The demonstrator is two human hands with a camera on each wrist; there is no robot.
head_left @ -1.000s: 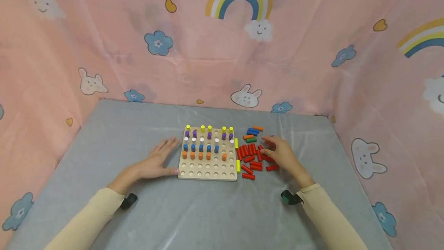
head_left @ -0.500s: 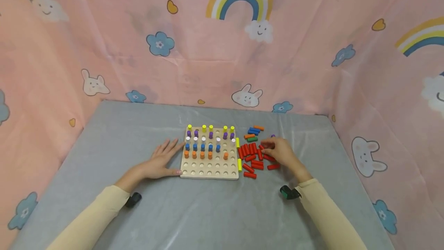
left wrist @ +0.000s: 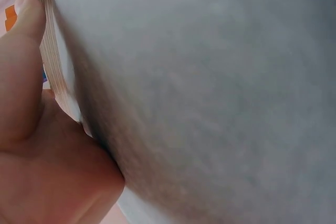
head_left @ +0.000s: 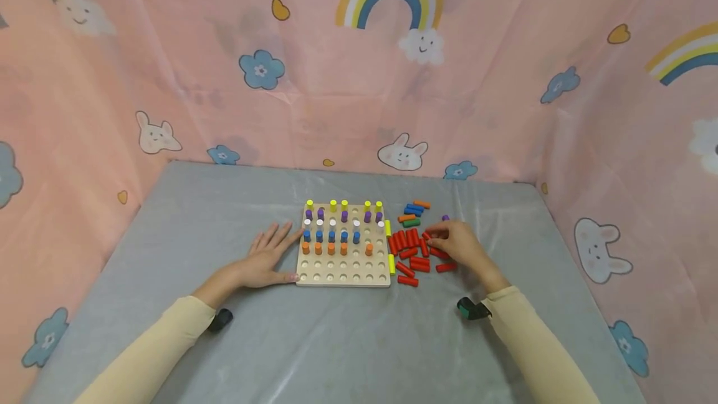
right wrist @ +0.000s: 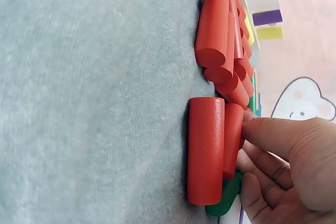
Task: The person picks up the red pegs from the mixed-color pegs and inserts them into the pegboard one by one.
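A light wooden pegboard (head_left: 342,272) lies on the grey table, with yellow, purple, white, blue and orange pegs standing in rows. Its two front rows of holes hold no pegs. My left hand (head_left: 263,262) lies spread at the board's left side, thumb and a fingertip touching its edge. In the left wrist view, the thumb (left wrist: 29,22) presses against the board's side (left wrist: 50,45). My right hand (head_left: 461,245) is over the loose red pegs (head_left: 419,264), thumb and forefinger pinching a red peg (head_left: 426,236). In the right wrist view, the fingers partly hide that peg.
Two yellow pegs (head_left: 391,264) lie along the board's right edge. Behind the red pile are blue pegs (head_left: 414,209), orange pegs (head_left: 422,204) and a green peg (head_left: 411,223). One purple peg (head_left: 445,217) lies beyond the right hand. A pink printed curtain (head_left: 314,111) surrounds the table.
My right thumb and forefinger have closed together on a red peg. The left hand has stayed at the board's side, its fingers moving slightly nearer the edge. The head view has shifted slightly.
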